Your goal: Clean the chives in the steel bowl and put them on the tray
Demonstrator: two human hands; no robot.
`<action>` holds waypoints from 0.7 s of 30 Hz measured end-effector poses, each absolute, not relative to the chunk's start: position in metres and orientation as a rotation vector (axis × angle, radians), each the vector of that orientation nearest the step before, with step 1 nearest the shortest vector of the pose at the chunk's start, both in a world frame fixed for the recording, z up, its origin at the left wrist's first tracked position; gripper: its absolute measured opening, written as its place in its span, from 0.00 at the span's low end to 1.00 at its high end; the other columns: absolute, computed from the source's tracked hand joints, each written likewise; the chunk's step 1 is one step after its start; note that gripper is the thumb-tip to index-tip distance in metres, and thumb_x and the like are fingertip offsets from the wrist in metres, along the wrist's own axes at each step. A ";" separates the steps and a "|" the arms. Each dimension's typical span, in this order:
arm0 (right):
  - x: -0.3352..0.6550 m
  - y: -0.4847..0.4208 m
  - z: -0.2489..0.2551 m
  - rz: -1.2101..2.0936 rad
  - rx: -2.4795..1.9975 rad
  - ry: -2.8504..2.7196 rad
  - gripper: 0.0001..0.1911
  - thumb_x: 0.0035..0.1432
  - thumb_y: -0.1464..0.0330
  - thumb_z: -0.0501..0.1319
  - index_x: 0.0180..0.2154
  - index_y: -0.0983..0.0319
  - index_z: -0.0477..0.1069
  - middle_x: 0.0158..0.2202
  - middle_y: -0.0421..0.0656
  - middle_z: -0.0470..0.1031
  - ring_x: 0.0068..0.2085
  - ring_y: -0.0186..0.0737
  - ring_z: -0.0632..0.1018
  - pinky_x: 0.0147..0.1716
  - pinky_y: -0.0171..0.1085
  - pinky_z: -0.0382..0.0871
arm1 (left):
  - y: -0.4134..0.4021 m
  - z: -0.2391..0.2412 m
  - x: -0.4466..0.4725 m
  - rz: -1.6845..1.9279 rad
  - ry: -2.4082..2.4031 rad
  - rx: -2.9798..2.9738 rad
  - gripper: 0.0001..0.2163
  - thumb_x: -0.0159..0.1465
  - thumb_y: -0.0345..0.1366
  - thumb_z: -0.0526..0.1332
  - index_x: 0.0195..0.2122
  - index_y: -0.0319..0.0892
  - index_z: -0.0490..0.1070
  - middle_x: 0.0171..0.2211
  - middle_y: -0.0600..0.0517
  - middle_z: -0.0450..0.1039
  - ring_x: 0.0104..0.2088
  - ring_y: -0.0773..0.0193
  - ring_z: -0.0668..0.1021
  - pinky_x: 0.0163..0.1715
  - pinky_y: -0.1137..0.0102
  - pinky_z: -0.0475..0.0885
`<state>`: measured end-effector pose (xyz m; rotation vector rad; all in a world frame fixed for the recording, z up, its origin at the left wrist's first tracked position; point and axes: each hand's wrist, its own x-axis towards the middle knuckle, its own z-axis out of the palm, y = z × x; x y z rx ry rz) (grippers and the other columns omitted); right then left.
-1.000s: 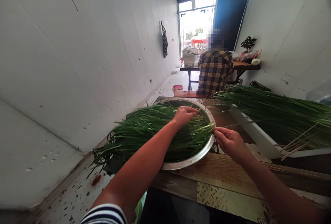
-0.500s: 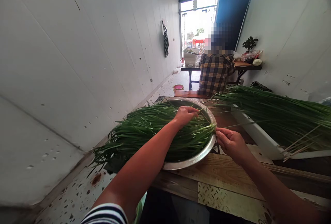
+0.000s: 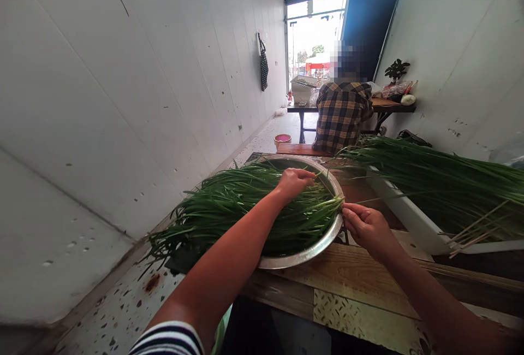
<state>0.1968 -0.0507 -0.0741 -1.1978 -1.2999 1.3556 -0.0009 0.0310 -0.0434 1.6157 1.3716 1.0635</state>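
Long green garlic chives (image 3: 229, 207) fill a round metal basin (image 3: 303, 259), their leaves hanging over its left side. Above the basin's far right part, my left hand (image 3: 295, 183) is closed in a pinch with a thin pale stalk at its fingertips. My right hand (image 3: 366, 226) is just outside the right rim, thumb and fingers pinched on the pale ends of the chives there. A thin stalk stretches from near this hand toward the right. More garlic chives (image 3: 446, 180) lie in a white box (image 3: 413, 218) at the right.
The basin stands on a wood-patterned table (image 3: 352, 267). Ahead, a person in a plaid shirt (image 3: 341, 117) sits with their back to me at another table (image 3: 385, 108). A pink-topped bucket (image 3: 282, 139) is on the floor. A white wall (image 3: 123, 98) runs along the left.
The view has shifted very slightly. Both hands keep the same places and the same pinch; the chives look unchanged.
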 end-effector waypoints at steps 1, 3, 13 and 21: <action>0.197 -0.050 -0.075 1.352 -1.193 -1.305 0.27 0.46 0.53 0.64 0.41 0.68 0.74 0.15 0.34 0.59 0.16 0.27 0.57 0.14 0.29 0.46 | 0.031 -0.043 -0.001 1.064 1.374 1.618 0.13 0.54 0.31 0.62 0.39 0.35 0.79 0.30 0.47 0.79 0.28 0.69 0.73 0.34 0.73 0.71; 0.197 -0.049 -0.077 1.346 -1.184 -1.320 0.27 0.47 0.53 0.64 0.41 0.68 0.73 0.16 0.34 0.59 0.16 0.27 0.57 0.14 0.29 0.46 | 0.030 -0.043 -0.001 1.061 1.380 1.618 0.13 0.53 0.30 0.62 0.39 0.35 0.79 0.30 0.48 0.79 0.28 0.69 0.73 0.35 0.73 0.71; 0.196 -0.052 -0.071 1.321 -1.193 -1.347 0.28 0.46 0.53 0.64 0.41 0.70 0.73 0.16 0.33 0.57 0.17 0.26 0.56 0.14 0.29 0.45 | 0.028 -0.039 -0.001 1.060 1.369 1.601 0.13 0.53 0.30 0.62 0.39 0.34 0.79 0.29 0.48 0.79 0.28 0.69 0.74 0.36 0.72 0.71; 0.196 -0.053 -0.069 1.334 -1.203 -1.332 0.29 0.46 0.53 0.64 0.42 0.70 0.74 0.14 0.33 0.57 0.15 0.26 0.55 0.13 0.29 0.44 | 0.028 -0.040 -0.002 1.058 1.338 1.627 0.12 0.53 0.31 0.62 0.38 0.36 0.79 0.30 0.48 0.79 0.30 0.68 0.74 0.38 0.72 0.71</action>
